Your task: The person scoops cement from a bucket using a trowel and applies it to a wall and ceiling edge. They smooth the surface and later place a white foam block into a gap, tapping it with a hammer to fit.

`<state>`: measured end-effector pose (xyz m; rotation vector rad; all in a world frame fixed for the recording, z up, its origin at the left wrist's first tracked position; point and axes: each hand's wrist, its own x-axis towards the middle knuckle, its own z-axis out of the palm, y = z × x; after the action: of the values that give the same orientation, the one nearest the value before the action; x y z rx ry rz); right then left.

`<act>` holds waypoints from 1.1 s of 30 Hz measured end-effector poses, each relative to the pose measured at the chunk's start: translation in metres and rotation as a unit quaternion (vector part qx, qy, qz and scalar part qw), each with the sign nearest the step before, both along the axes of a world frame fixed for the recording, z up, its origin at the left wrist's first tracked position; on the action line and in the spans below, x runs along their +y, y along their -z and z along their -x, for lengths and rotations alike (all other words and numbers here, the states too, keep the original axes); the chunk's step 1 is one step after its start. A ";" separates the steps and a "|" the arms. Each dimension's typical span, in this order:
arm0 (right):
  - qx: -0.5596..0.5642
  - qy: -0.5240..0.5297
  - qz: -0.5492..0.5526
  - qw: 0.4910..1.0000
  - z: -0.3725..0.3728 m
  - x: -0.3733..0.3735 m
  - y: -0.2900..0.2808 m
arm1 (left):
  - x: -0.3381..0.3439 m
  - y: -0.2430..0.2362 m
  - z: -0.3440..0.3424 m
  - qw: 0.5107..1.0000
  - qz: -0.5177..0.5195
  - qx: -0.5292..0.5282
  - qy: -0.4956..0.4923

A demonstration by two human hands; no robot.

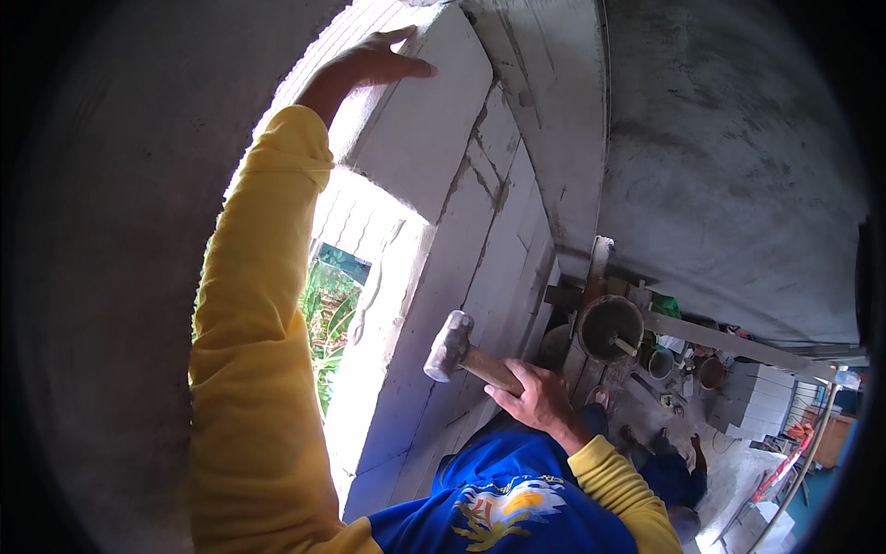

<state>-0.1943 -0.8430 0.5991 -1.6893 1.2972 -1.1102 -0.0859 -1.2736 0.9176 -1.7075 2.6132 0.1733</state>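
Note:
My left arm, in a yellow sleeve, reaches up to a large white wall block [429,120] at the top of the wall. There my left hand [377,60] lies over the block's upper edge, fingers spread, with one digit stretched onto its face. My right hand [540,399], lower and near my body, is closed round the wooden handle of a club hammer [450,346]. Its worn steel head points to the left, in front of the wall's lower blocks and apart from the upper block.
Beside the block wall [480,249] is a bright opening [337,305] with plants outside. Below on the right, a bucket [609,330] stands on planks [591,286]. Farther down are more buckets, stacked blocks [752,402] and another person [672,471]. A grey plastered wall [729,166] rises at right.

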 end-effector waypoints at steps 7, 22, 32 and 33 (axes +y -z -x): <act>0.081 0.066 -0.144 0.984 0.054 0.112 0.062 | 0.008 -0.006 0.000 0.998 -0.009 0.045 -0.046; 0.063 0.188 -0.316 0.928 0.115 0.204 0.090 | 0.051 -0.021 0.040 0.971 0.182 -0.152 -0.031; 0.149 0.169 -0.464 0.857 0.135 0.219 0.193 | 0.294 0.226 0.110 0.939 0.090 0.239 0.230; 0.143 0.152 -0.489 0.847 0.127 0.227 0.210 | 0.337 0.270 0.092 0.961 -0.043 0.195 0.192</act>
<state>-0.3212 -0.6160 0.3890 -0.8834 1.9161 -0.1939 -0.1780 -0.9371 0.6473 -1.2030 3.0932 0.6623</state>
